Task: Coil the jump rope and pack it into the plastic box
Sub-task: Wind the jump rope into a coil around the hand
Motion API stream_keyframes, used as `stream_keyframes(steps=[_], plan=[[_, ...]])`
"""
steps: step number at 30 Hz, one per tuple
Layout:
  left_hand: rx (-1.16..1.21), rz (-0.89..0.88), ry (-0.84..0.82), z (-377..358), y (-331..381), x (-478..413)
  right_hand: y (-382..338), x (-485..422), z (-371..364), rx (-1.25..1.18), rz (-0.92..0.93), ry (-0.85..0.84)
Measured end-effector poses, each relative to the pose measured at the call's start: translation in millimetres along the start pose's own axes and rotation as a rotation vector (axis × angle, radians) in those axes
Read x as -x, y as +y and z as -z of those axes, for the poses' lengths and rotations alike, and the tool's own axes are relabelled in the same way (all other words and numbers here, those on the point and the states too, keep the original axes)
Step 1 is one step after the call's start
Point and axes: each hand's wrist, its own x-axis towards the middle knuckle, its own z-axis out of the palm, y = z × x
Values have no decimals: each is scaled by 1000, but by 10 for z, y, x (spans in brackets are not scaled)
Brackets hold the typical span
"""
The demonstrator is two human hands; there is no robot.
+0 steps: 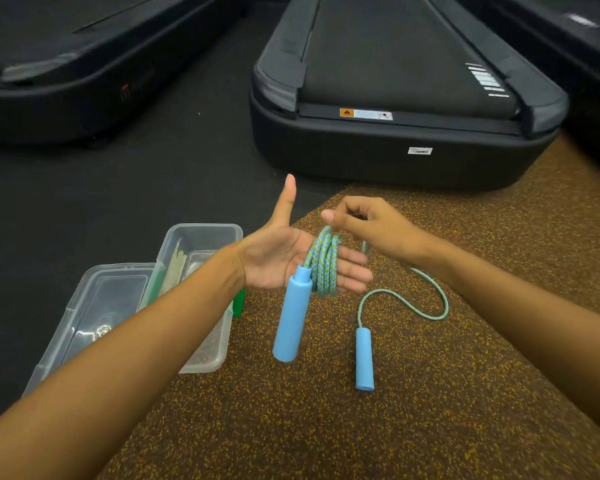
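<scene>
Your left hand (278,258) is spread flat, rope (323,261) coiled round its fingers; your right hand (368,226) pinches the rope above. Box (201,233) sits left.

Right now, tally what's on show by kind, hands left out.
Blue handles: 2, one hanging, one on the floor
Rope: 1
Plastic box: 1
Lid: 1
Treadmills: 3, nearest
Total: 8

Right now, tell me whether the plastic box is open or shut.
Open. The plastic box has no lid on it; its rim is bare, and the lid lies flat on the floor beside it.
</scene>
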Motion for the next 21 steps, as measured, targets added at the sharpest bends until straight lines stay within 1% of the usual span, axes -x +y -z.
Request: stream_keyframes(steps=[3, 5, 8, 12, 13, 14, 17, 19, 21], plan=[[25, -59, 7, 6, 20, 22, 78, 17, -20, -32, -42, 41], [79, -134, -12, 24, 45, 38, 172, 41, -54, -71, -54, 55], [192, -253, -81, 69, 99, 73, 324, 104, -98, -68, -96, 18], [305, -389, -125, 144, 183, 161, 398, 195, -203, -82, -108, -39], [333, -426, -114, 137, 200, 174, 432, 204, -241, -81, -115, -55], [339, -466, -63, 130, 213, 180, 446, 219, -278, -82, -124, -74], [287, -568, 177, 95, 235, 165, 445, 268, -386, -99, -145, -166], [283, -583, 260, 78, 243, 157, 405, 301, -452, -73, -134, -232], [289, -554, 307, 92, 236, 157, 331, 322, -486, 15, -108, -298]])
